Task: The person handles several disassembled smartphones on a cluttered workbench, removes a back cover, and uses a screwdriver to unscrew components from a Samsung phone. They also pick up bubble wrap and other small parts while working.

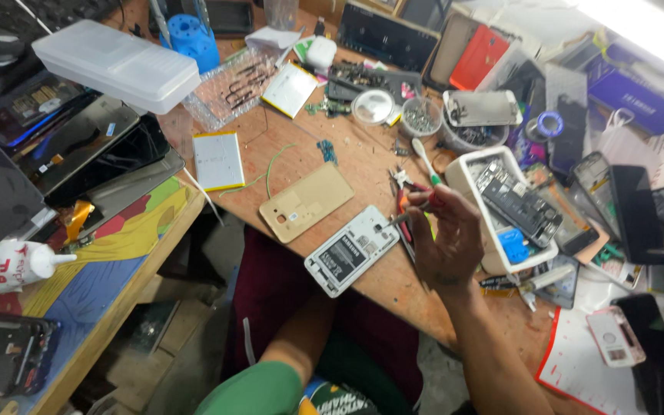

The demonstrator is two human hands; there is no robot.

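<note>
From my head camera, my right hand (446, 242) pinches a red-handled tool (418, 206) whose tip touches the open phone (352, 249) lying face-down on the wooden table (363, 161) beside its gold back cover (306, 201), while my left forearm disappears under the table, hand hidden.

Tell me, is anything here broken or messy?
Yes. The white phone by the right hand lies open, its gold back cover off beside it. Another stripped phone sits tilted in a white tray. Loose small parts litter the bench.
</note>
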